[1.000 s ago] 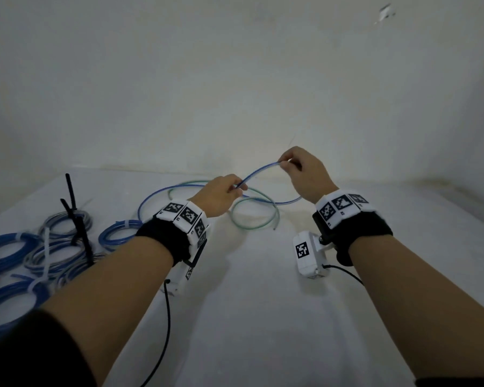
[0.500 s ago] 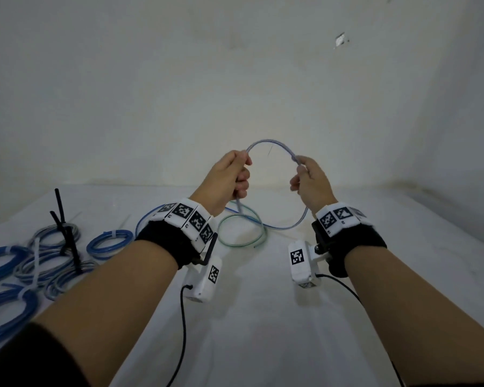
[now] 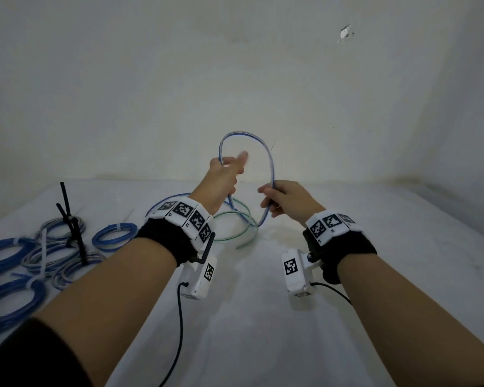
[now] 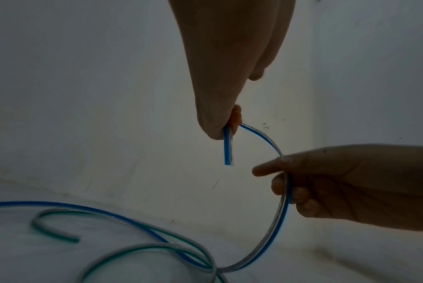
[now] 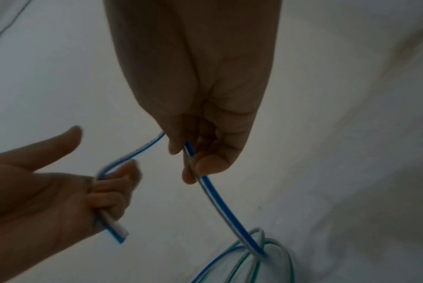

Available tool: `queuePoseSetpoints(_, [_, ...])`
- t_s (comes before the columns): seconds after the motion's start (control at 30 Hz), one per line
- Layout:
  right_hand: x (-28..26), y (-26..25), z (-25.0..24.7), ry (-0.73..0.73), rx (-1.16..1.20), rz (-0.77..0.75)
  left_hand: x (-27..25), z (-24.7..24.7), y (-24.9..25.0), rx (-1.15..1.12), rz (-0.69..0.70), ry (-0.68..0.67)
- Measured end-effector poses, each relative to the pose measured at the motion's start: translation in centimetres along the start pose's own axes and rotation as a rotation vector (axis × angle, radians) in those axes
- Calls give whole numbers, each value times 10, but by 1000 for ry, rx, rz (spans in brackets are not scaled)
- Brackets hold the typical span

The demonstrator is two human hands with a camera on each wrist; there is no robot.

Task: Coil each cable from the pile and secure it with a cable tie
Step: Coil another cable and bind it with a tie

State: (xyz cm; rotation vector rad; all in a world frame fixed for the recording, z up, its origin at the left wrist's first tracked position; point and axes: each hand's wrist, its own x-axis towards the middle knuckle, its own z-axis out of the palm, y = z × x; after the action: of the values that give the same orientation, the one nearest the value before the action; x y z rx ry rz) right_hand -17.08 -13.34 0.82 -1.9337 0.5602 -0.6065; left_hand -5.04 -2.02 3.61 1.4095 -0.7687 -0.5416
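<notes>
- Overhead, we are arching the blue cable (image 3: 270, 166) between left hand (image 3: 225, 177) and right hand (image 3: 287, 201); tied coils (image 3: 25, 258) are sitting finished on the table (image 3: 263, 317).
- Left wrist: we are clamping the cable's end in curled fingers (image 4: 236, 118).
- Right wrist: we are pinching it midway; a green cable (image 5: 276, 247) is waiting uncoiled.

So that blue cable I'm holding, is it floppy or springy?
Probably springy: the blue cable holds a smooth arch between the left hand and right hand without sagging. Its free end sticks out straight, so it may uncoil if released.
</notes>
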Motion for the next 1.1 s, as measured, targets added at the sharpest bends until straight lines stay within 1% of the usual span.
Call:
queuePoseSetpoints(0.07, [-1, -5, 12, -106, -4, -20, 2, -2, -9, 107, -16, -55])
queuePoseSetpoints(0.13, [1, -8, 22, -170, -8, -29, 3, -6, -15, 136, -7, -77])
queuePoseSetpoints(0.27, [11, -13, 35, -209, -4, -28, 8, -15, -17, 109, 8, -55])
queuePoseSetpoints(0.43, [26, -10, 47, -287, 38, -23, 19, -28, -22, 117, -30, -34])
queuePoseSetpoints(0.53, [32, 1, 47, -317, 81, 14, 25, -34, -26, 94, -46, 38])
queuePoseSetpoints(0.57, [35, 7, 46, -318, 57, 22, 26, -37, -27, 84, -54, 71])
queuePoseSetpoints(0.6, [38, 14, 44, -304, -47, 11, 28, -40, -28, 70, -64, 101])
queuePoseSetpoints(0.7, [56, 38, 46, -285, -603, -56, 32, -49, -32, 31, -106, 165])
queuePoseSetpoints(0.73, [61, 43, 49, -297, -715, -59, 33, -51, -34, 22, -118, 174])
queuePoseSetpoints(0.83, [74, 48, 60, -353, -826, -51, 37, -53, -38, 2, -142, 202])
queuePoseSetpoints(0.97, [84, 42, 65, -414, -974, -99, 41, -59, -42, -12, -170, 232])
queuePoseSetpoints(1.03, [86, 38, 60, -384, -972, -112, 42, -62, -43, -1, -170, 242])
queuePoseSetpoints(1.1, [88, 36, 47, -263, -897, -101, 44, -64, -44, 4, -163, 248])
